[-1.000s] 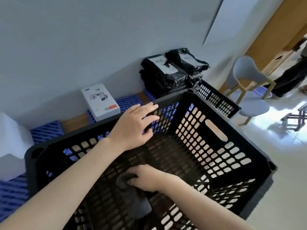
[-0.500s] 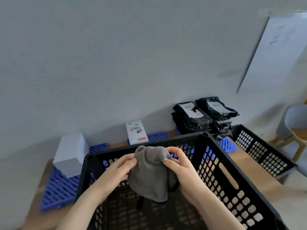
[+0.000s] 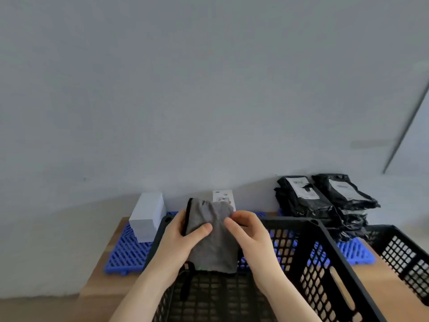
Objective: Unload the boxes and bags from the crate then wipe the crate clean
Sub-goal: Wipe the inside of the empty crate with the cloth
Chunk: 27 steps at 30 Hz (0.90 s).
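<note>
Crate [image 3: 325, 256]: rigid black lattice plastic on the surface [image 3: 99, 284], no load visible inside. Judged light; steady it by the rim. Bags [image 3: 325, 201] stacked beyond.

Cloth [image 3: 213, 249]: grey, soft, limp, held above the crate. Left hand [image 3: 181, 240] and right hand [image 3: 253, 238] pinch its upper part, fingers [image 3: 241, 219] curled.

A plain grey wall [image 3: 209, 89] rises behind a wooden platform [image 3: 99, 284] laid with blue grid mats [image 3: 125, 254].

Storeroom corner: black crates [image 3: 290, 221], stacked sealed bags [image 3: 301, 201], boxes [image 3: 148, 212] on blue plastic grids [image 3: 125, 254].
</note>
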Motion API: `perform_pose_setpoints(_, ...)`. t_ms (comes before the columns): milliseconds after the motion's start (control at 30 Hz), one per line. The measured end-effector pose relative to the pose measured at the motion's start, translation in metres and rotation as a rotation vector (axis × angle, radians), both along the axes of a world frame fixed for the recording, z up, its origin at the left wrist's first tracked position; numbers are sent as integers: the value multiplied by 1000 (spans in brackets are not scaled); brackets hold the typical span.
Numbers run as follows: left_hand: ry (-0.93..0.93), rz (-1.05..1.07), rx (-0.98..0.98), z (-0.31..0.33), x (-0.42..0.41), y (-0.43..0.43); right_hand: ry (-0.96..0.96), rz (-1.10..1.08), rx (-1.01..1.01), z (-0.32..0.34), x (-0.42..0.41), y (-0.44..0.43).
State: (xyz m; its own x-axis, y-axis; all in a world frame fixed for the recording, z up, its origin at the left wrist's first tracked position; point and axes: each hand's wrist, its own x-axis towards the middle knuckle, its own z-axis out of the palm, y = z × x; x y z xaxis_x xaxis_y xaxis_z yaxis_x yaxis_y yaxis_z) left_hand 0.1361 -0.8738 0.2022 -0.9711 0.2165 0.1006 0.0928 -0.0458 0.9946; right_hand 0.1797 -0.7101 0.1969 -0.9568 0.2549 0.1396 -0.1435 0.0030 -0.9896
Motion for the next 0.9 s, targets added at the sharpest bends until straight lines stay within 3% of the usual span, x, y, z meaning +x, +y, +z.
perform_pose_setpoints(233, 52, -60, 25, 12, -8, -15, -4, -50, 79, 20, -11, -10)
perform_pose_setpoints(400, 75, -84, 56, 19, -14, -23, 16, -109, 245, 31, -19, -13)
perform_pose_setpoints(600, 96, -3, 40, 21, -26, -26, 51, -68, 34, 42, -21, -15)
perform_pose_setpoints(800, 122, 92, 62, 20, -34, -29, 155, -148, 83, 46, -27, -18)
perform_pose_setpoints(900, 112, 172, 115, 21, -36, -28, 178, -36, 32, 46, -28, -20)
